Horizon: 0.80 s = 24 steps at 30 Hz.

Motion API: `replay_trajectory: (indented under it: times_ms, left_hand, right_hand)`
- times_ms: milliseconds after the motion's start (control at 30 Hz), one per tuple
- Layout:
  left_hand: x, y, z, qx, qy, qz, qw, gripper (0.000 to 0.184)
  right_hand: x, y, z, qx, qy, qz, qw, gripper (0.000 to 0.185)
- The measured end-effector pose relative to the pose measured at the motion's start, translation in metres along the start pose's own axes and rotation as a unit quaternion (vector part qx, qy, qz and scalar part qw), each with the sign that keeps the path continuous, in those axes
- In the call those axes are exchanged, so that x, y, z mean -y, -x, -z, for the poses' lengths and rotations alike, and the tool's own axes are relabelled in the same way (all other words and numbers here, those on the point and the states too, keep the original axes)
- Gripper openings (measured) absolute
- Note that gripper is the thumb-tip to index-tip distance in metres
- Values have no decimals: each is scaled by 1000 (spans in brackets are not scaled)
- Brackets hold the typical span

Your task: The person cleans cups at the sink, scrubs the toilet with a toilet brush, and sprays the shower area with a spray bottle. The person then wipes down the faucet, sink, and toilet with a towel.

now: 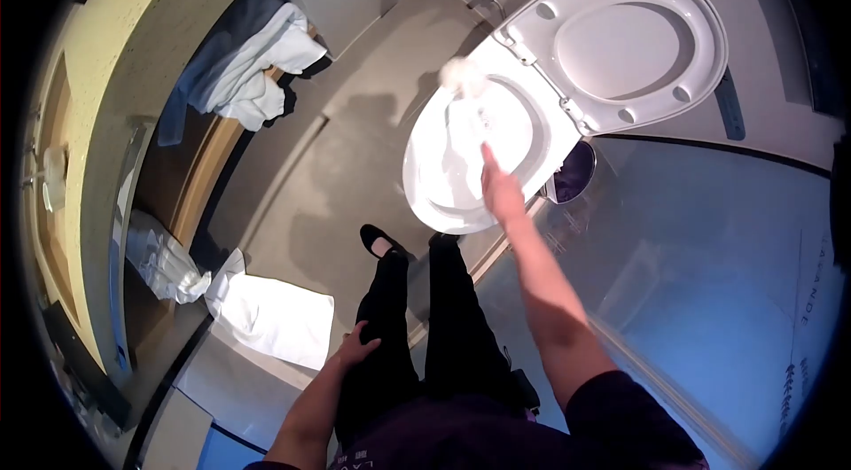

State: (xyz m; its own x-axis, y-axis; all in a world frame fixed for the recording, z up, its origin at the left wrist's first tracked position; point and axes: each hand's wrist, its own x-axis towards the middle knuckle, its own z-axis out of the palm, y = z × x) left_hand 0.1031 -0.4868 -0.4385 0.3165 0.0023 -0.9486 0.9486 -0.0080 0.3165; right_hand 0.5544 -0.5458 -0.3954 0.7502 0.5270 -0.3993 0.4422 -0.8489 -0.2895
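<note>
My right hand (503,194) reaches over the toilet bowl (425,178), closed round what looks like the pale handle of a toilet brush (463,78). Its fluffy white head is at the bowl's back left rim, blurred, and the handle is hard to make out against the glare. Hinged up behind the bowl are the toilet seat and lid (638,45). Lower down, my left hand (359,347) rests on my left thigh with its fingers apart and nothing in it.
A purple-lined bin (574,173) stands right of the bowl, near a glass panel (709,248). Left, towels (257,62) lie on a shelf under a counter (133,54). A white cloth (275,315) and a clear plastic bag (164,262) are at lower left.
</note>
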Motion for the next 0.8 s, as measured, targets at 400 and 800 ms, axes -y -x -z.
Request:
replay_trajectory:
  times_ms: [400,800]
  left_hand:
    - [10,-6,-9,-10,15,13,1000,82]
    - [24,-20,-12,-8,-21,-37,999,84]
  right_hand:
    - [-53,199,-16,-14,-167,-36,985,43]
    - [-64,115,-16,-28,-474,-216,853,45]
